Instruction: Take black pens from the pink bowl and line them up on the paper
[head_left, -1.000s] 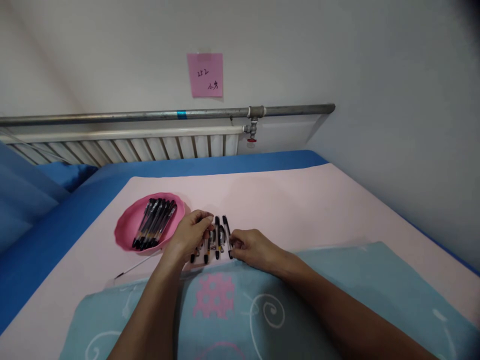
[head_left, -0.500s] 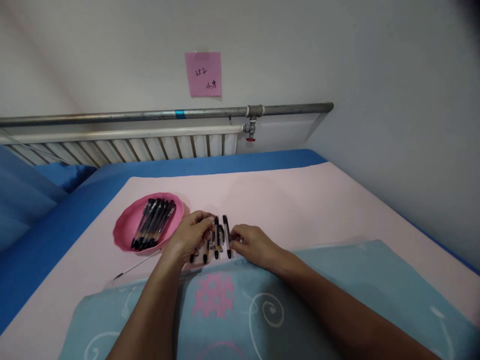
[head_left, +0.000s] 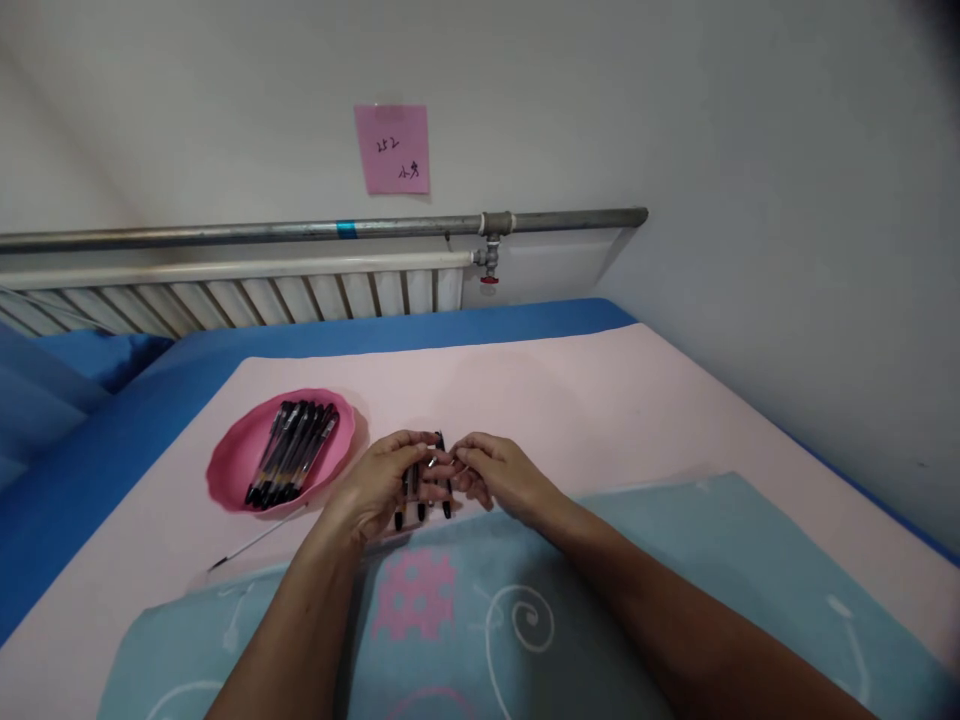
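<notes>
My left hand (head_left: 382, 478) and my right hand (head_left: 501, 474) meet over a few black-capped pens on the pink sheet. The fingers of both hands are bent and brought together, fingertips nearly touching. A small shiny piece (head_left: 432, 461) shows between them at the left fingertips; its kind is too small to tell. One pen (head_left: 447, 508) lies beneath the gap between the hands. Two more pens, a middle pen (head_left: 421, 512) and a left pen (head_left: 399, 520), show only their lower ends, the rest covered by my left fingers.
Left of my hands, a pink scalloped basket (head_left: 225, 458) holds several black-capped pens (head_left: 292, 455). A thin white stick with a dark tip (head_left: 255, 540) lies in front of it. A teal patterned cloth (head_left: 585, 590) covers the near side. Behind are a radiator (head_left: 300, 295) and a metal pipe (head_left: 247, 233).
My right hand has moved left to meet my left hand, its fingertips now beside the left ones over the pens. The whole view has shifted slightly, with the basket further left.
</notes>
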